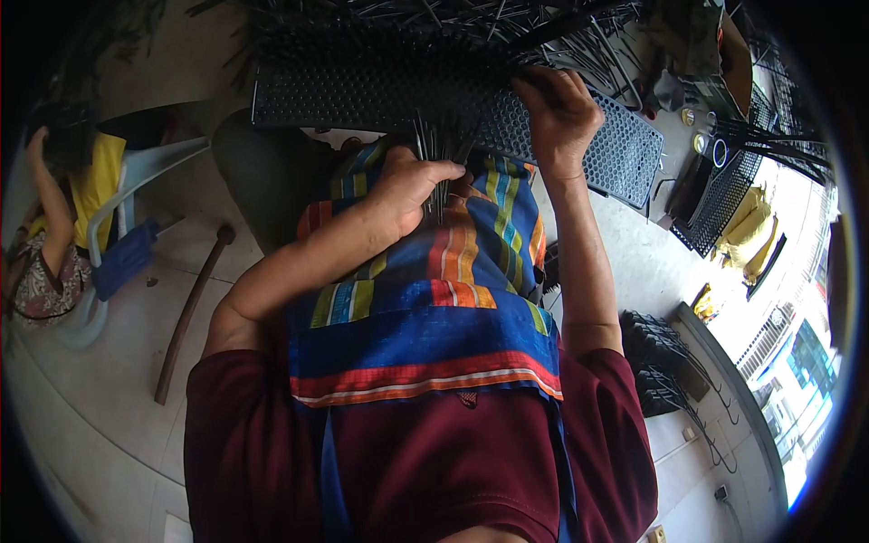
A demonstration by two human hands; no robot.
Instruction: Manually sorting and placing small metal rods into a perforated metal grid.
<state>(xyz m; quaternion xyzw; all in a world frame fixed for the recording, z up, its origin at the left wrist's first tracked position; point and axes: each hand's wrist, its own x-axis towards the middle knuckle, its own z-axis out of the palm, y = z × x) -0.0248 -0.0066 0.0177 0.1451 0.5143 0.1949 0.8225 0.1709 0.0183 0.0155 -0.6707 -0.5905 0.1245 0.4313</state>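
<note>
My left hand [409,187] is closed round a bundle of thin dark rods [435,140], held upright over my lap at the near edge of a perforated tray [625,149]. Several rows of round holes cover this long grey-blue tray. Many dark thin pieces [380,59] crowd its far side, too dark to tell apart. My right hand [563,118] bends down over the tray's right half, fingertips pinched together at the holes. Whatever is between those fingertips is too small and dark to make out. A striped blue apron [407,330] covers my lap.
At the left, another person [54,244] sits by a pale chair frame [118,195]. A brown stick [192,317] lies on the floor. Loose dark rods [597,45] pile up beyond the tray. At right are yellow sacks [749,226] and black hooked rods [679,362].
</note>
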